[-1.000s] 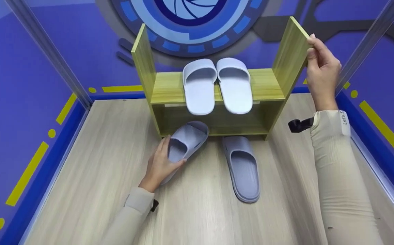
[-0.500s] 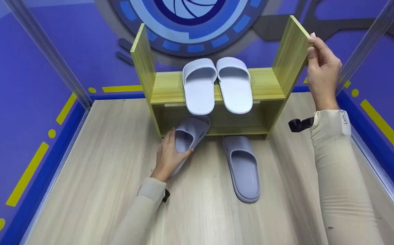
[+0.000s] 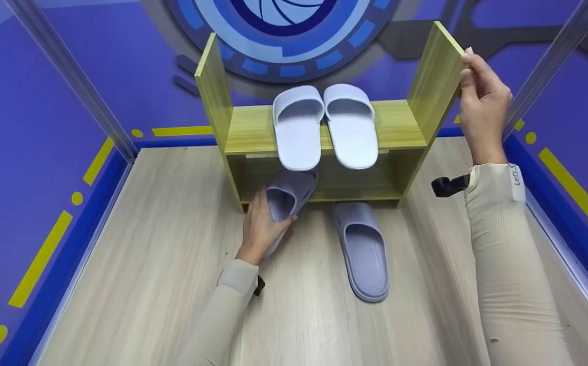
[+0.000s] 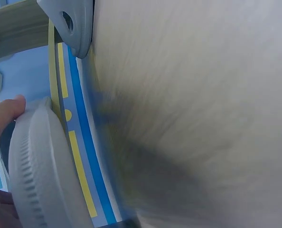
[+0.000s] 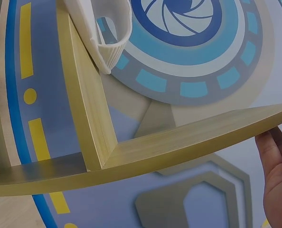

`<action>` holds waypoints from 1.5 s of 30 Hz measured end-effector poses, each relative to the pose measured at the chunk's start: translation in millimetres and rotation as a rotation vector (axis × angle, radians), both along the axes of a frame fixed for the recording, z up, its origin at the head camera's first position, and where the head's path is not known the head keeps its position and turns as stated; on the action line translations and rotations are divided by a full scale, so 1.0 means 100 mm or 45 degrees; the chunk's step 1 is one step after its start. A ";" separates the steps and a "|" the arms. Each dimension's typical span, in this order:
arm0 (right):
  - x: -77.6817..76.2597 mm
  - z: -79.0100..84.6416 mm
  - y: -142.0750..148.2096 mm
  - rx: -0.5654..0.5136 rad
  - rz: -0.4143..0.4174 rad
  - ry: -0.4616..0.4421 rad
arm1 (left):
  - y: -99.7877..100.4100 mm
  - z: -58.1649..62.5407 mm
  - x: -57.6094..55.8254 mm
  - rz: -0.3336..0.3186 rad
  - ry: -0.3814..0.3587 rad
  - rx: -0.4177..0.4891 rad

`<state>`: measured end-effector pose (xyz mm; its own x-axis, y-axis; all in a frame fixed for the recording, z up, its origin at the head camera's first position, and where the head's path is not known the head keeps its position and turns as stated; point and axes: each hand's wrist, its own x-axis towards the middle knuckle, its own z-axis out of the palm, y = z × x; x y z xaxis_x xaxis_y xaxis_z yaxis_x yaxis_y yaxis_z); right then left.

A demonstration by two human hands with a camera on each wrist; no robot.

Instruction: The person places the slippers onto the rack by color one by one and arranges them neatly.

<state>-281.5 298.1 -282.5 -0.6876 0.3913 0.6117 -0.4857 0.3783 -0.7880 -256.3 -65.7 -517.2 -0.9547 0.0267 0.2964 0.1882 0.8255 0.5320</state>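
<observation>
At the far left of the head view, a blue wall point(image 3: 24, 168) slopes down beside the pale floor point(image 3: 146, 284). Just left of centre, your left hand point(image 3: 265, 223) grips a gray slipper point(image 3: 295, 184), fingers along its left side and thumb on its right; it points up and to the right, toe at the lower opening of the wooden rack point(image 3: 213, 91), though whether it touches the rack cannot be told. At upper centre, a left white slipper point(image 3: 298, 145) and a right white slipper point(image 3: 353, 145) sit side by side on the upper shelf point(image 3: 250, 129), heels jutting past its front edge. Below, right of centre, a second gray slipper point(image 3: 365, 254) lies toe toward the rack. At upper right, your right hand point(image 3: 486, 104) pinches the top of the rack's right panel point(image 3: 436, 81) between thumb and fingers
</observation>
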 end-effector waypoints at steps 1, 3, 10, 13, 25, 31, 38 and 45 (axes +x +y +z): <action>0.00 0.00 0.00 -0.003 0.004 0.002 | 0.01 0.00 -0.01 0.000 0.006 -0.001; -0.01 -0.01 0.01 -0.005 0.002 0.006 | 0.04 0.00 -0.02 0.001 0.016 -0.007; -0.06 -0.05 0.04 0.002 -0.012 0.013 | 0.10 0.07 -0.05 0.010 -0.016 -0.028; -0.08 -0.06 0.06 -0.009 -0.004 0.026 | 0.09 0.11 -0.04 -0.004 -0.098 -0.023; -0.04 -0.03 0.02 -0.038 0.024 0.026 | 0.03 0.14 0.01 -0.114 -0.251 0.086; -0.02 -0.03 0.00 -0.019 0.004 0.005 | 0.06 0.06 0.02 -0.122 -0.202 0.024; -0.02 -0.02 -0.01 -0.047 0.026 0.025 | 0.09 0.00 0.03 -0.089 -0.137 0.010; -0.03 -0.04 0.01 -0.034 0.018 0.015 | 0.14 -0.04 0.00 -0.049 -0.121 0.009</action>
